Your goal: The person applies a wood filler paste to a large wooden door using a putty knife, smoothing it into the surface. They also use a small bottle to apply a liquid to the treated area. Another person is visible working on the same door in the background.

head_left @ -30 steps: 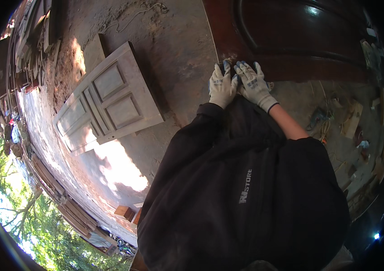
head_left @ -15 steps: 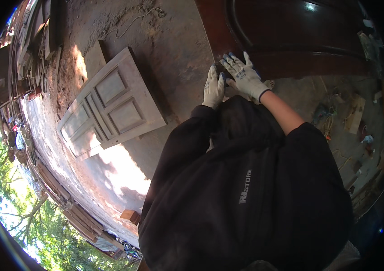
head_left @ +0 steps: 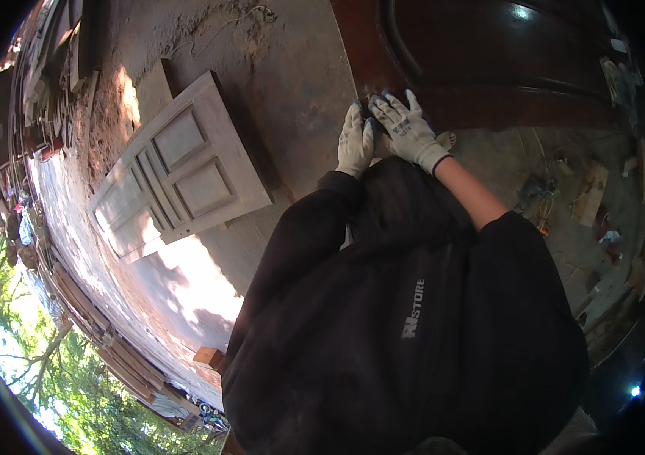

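A dark red-brown panelled door (head_left: 482, 45) with a glossy face and a curved moulding lies at the upper right. Both my hands wear off-white gloves with blue on the fingertips. My right hand (head_left: 411, 133) is open, its fingers stretched over the door's near left corner and the thumb toward the other hand. Beside it, my left hand (head_left: 354, 144) is open too, fingers straight and thumb apart, its tips at the door's left edge. Nothing shows in either hand; the palms are hidden.
A pale unpainted panelled door (head_left: 186, 167) lies on the left, over a board (head_left: 157, 87). Stacked planks (head_left: 72, 61) stand at the far left. A small wooden block (head_left: 207, 357) sits at the lower left. Wood scraps (head_left: 589, 193) and cords litter the floor on the right.
The view has shifted slightly, so the pale door and block sit a little further left. Both hands stay at the dark door's corner, with hardly any movement.
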Demonstrator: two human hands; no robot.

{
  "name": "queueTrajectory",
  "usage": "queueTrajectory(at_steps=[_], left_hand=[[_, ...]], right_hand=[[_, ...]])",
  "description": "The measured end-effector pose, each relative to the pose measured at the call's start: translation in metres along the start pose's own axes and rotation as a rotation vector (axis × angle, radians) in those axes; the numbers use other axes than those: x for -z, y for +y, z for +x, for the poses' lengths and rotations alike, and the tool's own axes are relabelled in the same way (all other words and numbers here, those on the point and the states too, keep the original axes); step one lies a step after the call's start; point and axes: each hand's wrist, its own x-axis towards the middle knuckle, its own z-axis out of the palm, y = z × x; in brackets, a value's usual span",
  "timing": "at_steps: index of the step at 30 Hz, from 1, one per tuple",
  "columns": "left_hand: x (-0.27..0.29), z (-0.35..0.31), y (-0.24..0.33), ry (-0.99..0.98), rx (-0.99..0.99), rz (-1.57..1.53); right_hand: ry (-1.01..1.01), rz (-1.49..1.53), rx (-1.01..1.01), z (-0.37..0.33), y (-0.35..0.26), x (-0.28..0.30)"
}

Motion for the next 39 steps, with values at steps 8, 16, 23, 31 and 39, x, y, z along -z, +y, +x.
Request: queueTrajectory(at_steps=[8, 16, 23, 31, 39], left_hand=[[0.008, -0.008, 0.006, -0.009, 0.043, -0.036], [0.009, -0.010, 0.006, -0.001, 0.054, -0.016], [0.008, -0.009, 0.011, 0.008, 0.089, -0.092], [0.007, 0.004, 0.009, 0.021, 0.214, -0.204], [0.003, 0.001, 0.000, 0.006, 0.194, -0.176]], right_hand=[[0.199, 0.137, 0.013, -0.021, -0.003, -0.007], [0.257, 0.124, -0.048, -0.003, -0.004, 0.000], [0.150, 0.055, -0.106, -0.001, -0.010, 0.012], [0.189, 0.271, -0.283, -0.003, 0.003, 0.004], [-0.005, 0.139, -0.187, 0.011, -0.005, 0.022]])
